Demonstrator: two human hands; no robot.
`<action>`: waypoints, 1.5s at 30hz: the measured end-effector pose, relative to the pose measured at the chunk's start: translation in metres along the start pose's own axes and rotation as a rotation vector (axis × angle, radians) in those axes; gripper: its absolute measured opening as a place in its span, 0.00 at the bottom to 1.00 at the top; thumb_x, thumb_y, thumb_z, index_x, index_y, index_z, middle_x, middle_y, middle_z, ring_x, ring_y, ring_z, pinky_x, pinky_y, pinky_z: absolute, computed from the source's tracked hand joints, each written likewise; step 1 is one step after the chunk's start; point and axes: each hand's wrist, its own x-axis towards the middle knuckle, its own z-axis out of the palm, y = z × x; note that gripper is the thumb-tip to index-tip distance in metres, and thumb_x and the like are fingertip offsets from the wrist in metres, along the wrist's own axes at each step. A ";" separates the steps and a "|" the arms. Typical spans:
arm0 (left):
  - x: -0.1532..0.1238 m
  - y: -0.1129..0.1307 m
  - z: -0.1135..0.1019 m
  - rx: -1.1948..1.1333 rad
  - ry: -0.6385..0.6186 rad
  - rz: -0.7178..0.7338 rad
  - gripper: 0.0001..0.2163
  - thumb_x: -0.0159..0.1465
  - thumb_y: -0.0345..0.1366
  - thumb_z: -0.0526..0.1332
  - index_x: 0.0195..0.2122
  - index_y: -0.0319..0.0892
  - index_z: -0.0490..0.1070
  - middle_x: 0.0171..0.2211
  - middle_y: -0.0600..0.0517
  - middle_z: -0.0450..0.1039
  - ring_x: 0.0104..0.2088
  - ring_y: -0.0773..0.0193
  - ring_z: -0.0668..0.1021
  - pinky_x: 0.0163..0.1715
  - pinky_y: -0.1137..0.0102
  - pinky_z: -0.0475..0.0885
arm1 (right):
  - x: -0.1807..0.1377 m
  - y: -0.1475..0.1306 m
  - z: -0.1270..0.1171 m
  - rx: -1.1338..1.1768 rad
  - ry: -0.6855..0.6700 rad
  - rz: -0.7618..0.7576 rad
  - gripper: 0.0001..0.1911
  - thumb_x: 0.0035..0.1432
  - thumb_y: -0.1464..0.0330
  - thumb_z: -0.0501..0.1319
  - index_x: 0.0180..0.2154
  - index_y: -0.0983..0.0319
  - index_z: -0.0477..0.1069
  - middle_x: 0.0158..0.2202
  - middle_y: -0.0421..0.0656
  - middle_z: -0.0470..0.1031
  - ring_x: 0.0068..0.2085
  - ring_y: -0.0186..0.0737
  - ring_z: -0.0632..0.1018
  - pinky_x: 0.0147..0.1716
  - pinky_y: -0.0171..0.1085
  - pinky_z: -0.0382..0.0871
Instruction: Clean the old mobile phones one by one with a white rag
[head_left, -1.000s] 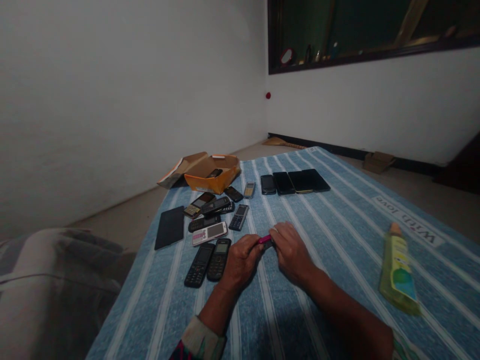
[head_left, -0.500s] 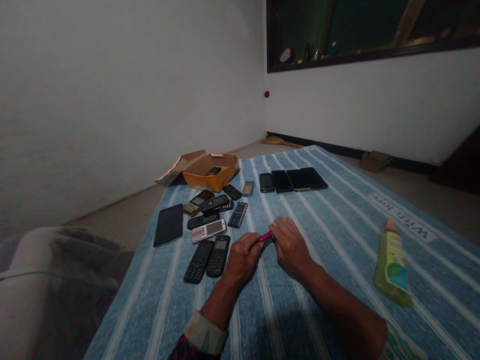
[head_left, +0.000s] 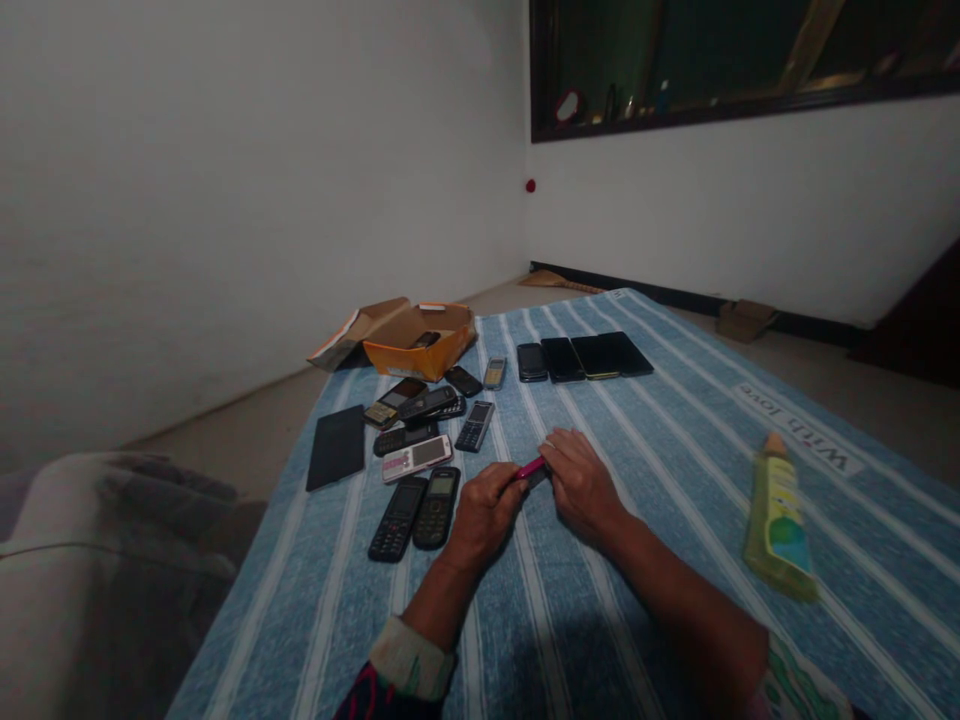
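While both hands meet low over a blue striped cloth [head_left: 675, 440], the left hand [head_left: 484, 515] and right hand [head_left: 581, 485] pinch a small pink phone [head_left: 530, 468] between them. Keypad phones [head_left: 416, 505] lie just left; a yellow bottle [head_left: 778, 515] lies well right.

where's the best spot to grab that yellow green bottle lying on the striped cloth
Grip the yellow-green bottle around the middle of its body, from above, fingers across its width. It lies flat on its side on the striped cloth, cap pointing away, with bare cloth along both long sides. The right hand, now on the pink phone with the left hand, is nearer.
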 end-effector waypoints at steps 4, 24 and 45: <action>0.000 0.000 0.000 0.011 -0.008 -0.014 0.07 0.64 0.33 0.57 0.37 0.41 0.75 0.32 0.49 0.76 0.35 0.60 0.78 0.37 0.67 0.73 | 0.000 0.019 -0.002 0.085 0.143 0.066 0.21 0.56 0.81 0.49 0.46 0.63 0.72 0.44 0.52 0.75 0.50 0.48 0.73 0.51 0.52 0.71; 0.000 0.004 -0.002 -0.002 -0.010 -0.021 0.09 0.65 0.36 0.55 0.37 0.41 0.74 0.32 0.49 0.76 0.34 0.61 0.78 0.36 0.68 0.73 | 0.008 -0.005 0.001 -0.001 0.036 -0.027 0.15 0.62 0.77 0.50 0.44 0.62 0.71 0.44 0.50 0.74 0.53 0.50 0.71 0.55 0.56 0.61; 0.002 0.001 0.000 0.034 0.012 0.012 0.09 0.65 0.36 0.55 0.37 0.41 0.75 0.31 0.49 0.77 0.32 0.61 0.79 0.34 0.69 0.74 | 0.013 0.000 -0.006 0.097 -0.012 -0.019 0.14 0.60 0.79 0.50 0.40 0.62 0.71 0.35 0.47 0.72 0.40 0.45 0.71 0.46 0.46 0.65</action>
